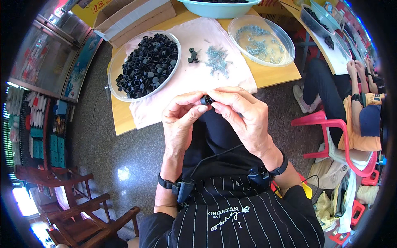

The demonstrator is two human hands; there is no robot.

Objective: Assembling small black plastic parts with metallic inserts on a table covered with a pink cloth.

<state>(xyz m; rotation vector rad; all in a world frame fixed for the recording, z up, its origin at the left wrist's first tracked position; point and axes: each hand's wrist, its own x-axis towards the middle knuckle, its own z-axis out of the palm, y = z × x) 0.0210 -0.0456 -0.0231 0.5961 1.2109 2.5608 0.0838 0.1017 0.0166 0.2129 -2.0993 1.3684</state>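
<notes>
My left hand (182,118) and my right hand (246,118) meet just off the near edge of the table. Between their fingertips is a small black plastic cap (205,99); both hands pinch it, and the fingers cover most of it. Beyond them, on a pale pink cloth (190,37), lies a loose pile of silvery screws (217,60). A small cluster of black plastic pieces (193,56) sits to the left of that pile. Further left, a shallow clear tray (178,53) is heaped with black caps (149,64).
A round clear tub (289,49) of screws stands at the table's right. At the back are an open cardboard box (132,18) and a light-blue basin (219,10). On the right a person (362,124) sits on a pink chair (326,124); wooden chairs (82,202) stand lower left.
</notes>
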